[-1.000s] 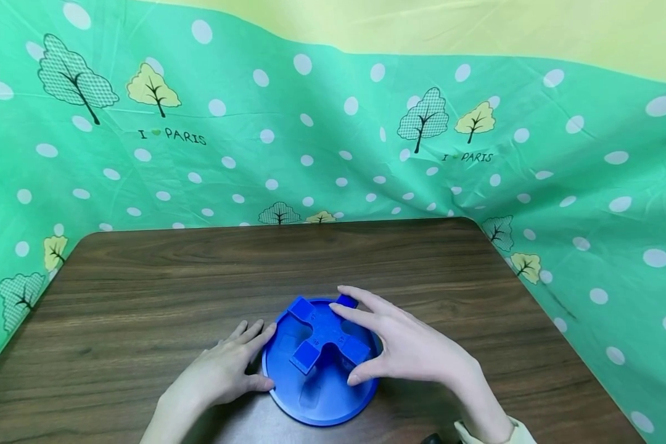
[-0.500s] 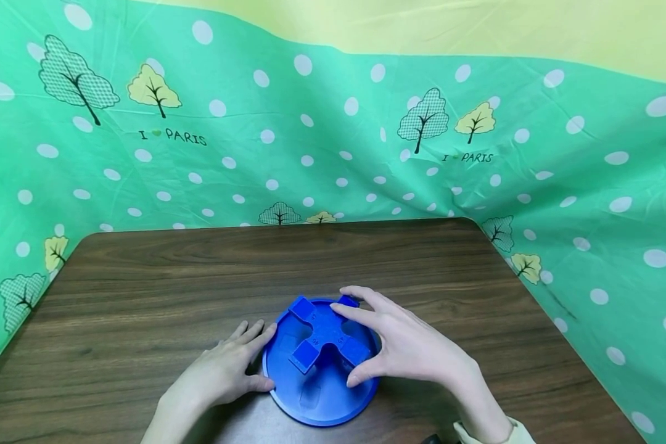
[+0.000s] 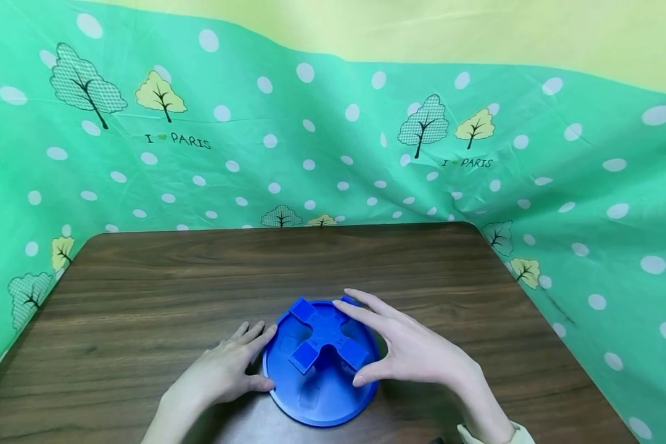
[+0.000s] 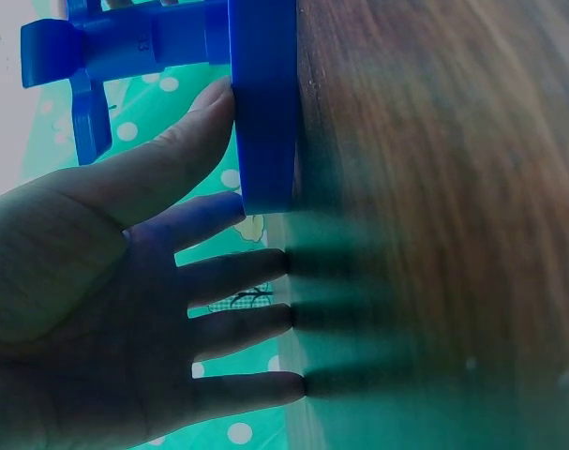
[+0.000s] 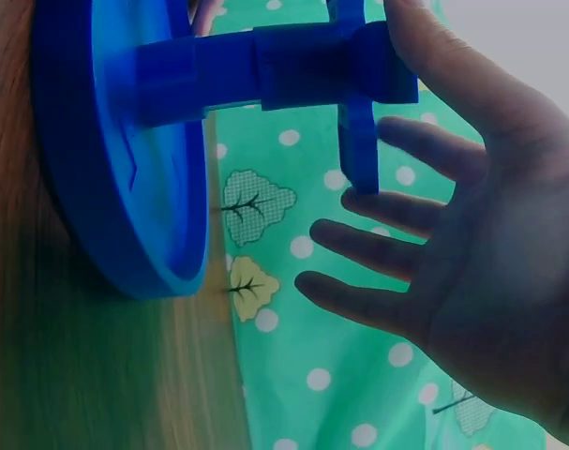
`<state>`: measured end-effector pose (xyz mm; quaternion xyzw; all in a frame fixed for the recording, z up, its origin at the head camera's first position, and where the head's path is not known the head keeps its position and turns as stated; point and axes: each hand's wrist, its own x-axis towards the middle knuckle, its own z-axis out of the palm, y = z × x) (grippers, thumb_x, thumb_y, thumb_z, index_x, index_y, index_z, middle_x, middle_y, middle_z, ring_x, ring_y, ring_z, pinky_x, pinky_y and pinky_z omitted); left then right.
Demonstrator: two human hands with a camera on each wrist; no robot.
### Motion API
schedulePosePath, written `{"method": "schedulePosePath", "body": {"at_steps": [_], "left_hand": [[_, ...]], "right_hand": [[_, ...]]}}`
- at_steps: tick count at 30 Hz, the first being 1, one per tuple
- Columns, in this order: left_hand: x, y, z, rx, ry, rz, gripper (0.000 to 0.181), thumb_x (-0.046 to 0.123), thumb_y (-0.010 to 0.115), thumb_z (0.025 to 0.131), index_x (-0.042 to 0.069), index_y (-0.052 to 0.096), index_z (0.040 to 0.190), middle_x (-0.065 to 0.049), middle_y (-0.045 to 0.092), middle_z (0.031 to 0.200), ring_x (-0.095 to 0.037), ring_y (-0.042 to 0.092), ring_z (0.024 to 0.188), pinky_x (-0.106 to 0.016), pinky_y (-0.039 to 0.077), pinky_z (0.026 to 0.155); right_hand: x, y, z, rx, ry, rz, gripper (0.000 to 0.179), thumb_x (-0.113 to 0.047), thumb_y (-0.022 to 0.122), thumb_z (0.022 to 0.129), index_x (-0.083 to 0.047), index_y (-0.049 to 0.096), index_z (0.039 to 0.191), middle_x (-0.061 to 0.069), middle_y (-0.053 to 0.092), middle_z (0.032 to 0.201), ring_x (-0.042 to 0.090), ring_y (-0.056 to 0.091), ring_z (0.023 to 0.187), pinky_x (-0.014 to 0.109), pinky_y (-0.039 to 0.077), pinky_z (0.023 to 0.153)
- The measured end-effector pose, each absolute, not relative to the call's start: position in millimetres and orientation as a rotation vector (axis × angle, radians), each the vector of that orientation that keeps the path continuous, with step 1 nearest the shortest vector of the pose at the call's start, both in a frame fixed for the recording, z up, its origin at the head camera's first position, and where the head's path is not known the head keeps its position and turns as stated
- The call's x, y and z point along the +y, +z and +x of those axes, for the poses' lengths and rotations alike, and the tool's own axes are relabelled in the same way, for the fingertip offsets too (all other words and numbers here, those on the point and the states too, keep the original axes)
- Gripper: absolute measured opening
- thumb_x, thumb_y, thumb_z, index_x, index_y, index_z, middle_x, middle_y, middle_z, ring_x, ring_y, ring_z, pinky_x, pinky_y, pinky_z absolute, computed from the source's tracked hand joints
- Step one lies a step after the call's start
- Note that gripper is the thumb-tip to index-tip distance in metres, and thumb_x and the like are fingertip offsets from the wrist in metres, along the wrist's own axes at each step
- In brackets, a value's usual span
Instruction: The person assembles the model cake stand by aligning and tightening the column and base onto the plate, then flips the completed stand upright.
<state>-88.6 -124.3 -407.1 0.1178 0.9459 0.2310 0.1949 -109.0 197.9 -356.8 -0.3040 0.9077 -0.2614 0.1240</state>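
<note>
A blue stand has a round rimmed base (image 3: 322, 410), a central post (image 5: 232, 75) and a cross-shaped top (image 3: 326, 327). It stands upright on the wooden table. My left hand (image 3: 216, 373) is at the left side of the base, its thumb and index finger touching the rim. The other left fingers extend to the tabletop, as the left wrist view (image 4: 106, 281) shows. My right hand (image 3: 416, 348) is spread beside the cross top, thumb near the close right arm and fingertips at the far right arm. In the right wrist view its fingers are extended, not wrapped around the post.
A dark wood-grain table (image 3: 200, 271) extends behind and to both sides of the stand. A green dotted cloth (image 3: 311, 135) with printed trees hangs along the back and sides. Part of a small black object (image 3: 436, 441) shows at the bottom edge by the right sleeve (image 3: 516, 431).
My right hand has shifted slightly to the right, its thumb and fingers spread a little from the cross top. The left hand and stand stay put. The head view has tilted slightly.
</note>
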Motion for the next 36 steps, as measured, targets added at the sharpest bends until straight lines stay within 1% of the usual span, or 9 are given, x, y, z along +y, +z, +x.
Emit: {"method": "schedulePosePath", "body": {"at_steps": [9,13,18,22,25,28,32,34,36], "left_hand": [[-124.6,-407.7,-90.9,2.672,0.620,0.354,0.092,0.053,0.081,0.082,0.022,0.041,0.159,-0.013,0.037,0.167,-0.045,0.030,0.155,-0.087,0.030,0.103],[-123.2,-407.3,-92.4,2.720,0.597,0.396,0.086,0.051,0.080,0.084,0.020,0.045,0.157,-0.014,0.044,0.163,-0.044,0.037,0.152,-0.086,0.035,0.100],[-124.2,-407.8,-92.7,2.807,0.578,0.455,0.079,0.048,0.081,0.084,0.018,0.052,0.152,-0.012,0.053,0.156,-0.043,0.049,0.144,-0.079,0.045,0.097],[-126.4,-408.0,-92.0,2.854,0.563,0.467,0.075,0.046,0.080,0.086,0.017,0.055,0.150,-0.012,0.058,0.152,-0.042,0.056,0.138,-0.075,0.048,0.095],[-127.1,-408.2,-92.2,2.879,0.560,0.461,0.071,0.046,0.079,0.087,0.016,0.057,0.148,-0.012,0.061,0.148,-0.041,0.059,0.135,-0.074,0.050,0.094],[-127.2,-408.1,-93.2,2.916,0.557,0.465,0.067,0.044,0.079,0.087,0.016,0.060,0.145,-0.012,0.065,0.143,-0.039,0.063,0.130,-0.070,0.053,0.092],[-126.6,-407.7,-94.8,2.971,0.544,0.478,0.060,0.042,0.079,0.088,0.015,0.065,0.140,-0.012,0.069,0.136,-0.037,0.066,0.125,-0.068,0.056,0.085],[-125.8,-407.2,-95.4,2.988,0.541,0.475,0.058,0.042,0.079,0.088,0.015,0.066,0.137,-0.013,0.069,0.133,-0.036,0.065,0.125,-0.068,0.057,0.083],[-124.9,-406.7,-96.2,2.999,0.536,0.471,0.055,0.043,0.079,0.088,0.014,0.068,0.134,-0.013,0.069,0.131,-0.035,0.065,0.123,-0.067,0.057,0.081]], "right_hand": [[208.3,-367.3,-114.4,2.657,-0.803,-0.858,0.100,-0.064,0.077,0.081,-0.052,0.017,0.160,-0.012,0.032,0.167,0.022,0.039,0.154,0.056,0.047,0.115],[213.2,-373.9,-117.4,2.692,-0.781,-0.842,0.096,-0.063,0.075,0.084,-0.049,0.019,0.161,-0.012,0.036,0.166,0.021,0.040,0.153,0.056,0.046,0.116],[216.9,-380.3,-122.2,2.730,-0.765,-0.804,0.096,-0.050,0.080,0.087,-0.047,0.020,0.162,-0.007,0.037,0.166,0.024,0.042,0.153,0.057,0.045,0.116],[218.9,-384.5,-125.7,2.760,-0.733,-0.730,0.095,-0.050,0.079,0.087,-0.051,0.018,0.160,-0.002,0.040,0.165,0.029,0.044,0.151,0.061,0.046,0.113],[220.9,-388.0,-128.4,2.781,-0.714,-0.687,0.091,-0.053,0.078,0.087,-0.052,0.022,0.159,0.000,0.047,0.159,0.028,0.054,0.141,0.060,0.051,0.108],[223.7,-391.2,-130.4,2.804,-0.709,-0.666,0.089,-0.053,0.079,0.087,-0.050,0.026,0.159,0.000,0.054,0.148,0.023,0.063,0.124,0.050,0.057,0.098],[228.0,-393.8,-132.1,2.838,-0.703,-0.661,0.086,-0.051,0.079,0.087,-0.046,0.032,0.158,0.000,0.059,0.136,0.016,0.062,0.103,0.037,0.055,0.086],[230.0,-394.5,-133.0,2.852,-0.693,-0.661,0.083,-0.053,0.077,0.088,-0.043,0.035,0.158,0.001,0.061,0.132,0.016,0.060,0.099,0.036,0.054,0.084],[231.6,-395.1,-133.8,2.865,-0.688,-0.654,0.079,-0.056,0.075,0.089,-0.040,0.038,0.157,0.002,0.063,0.132,0.019,0.063,0.104,0.040,0.056,0.088]]}}
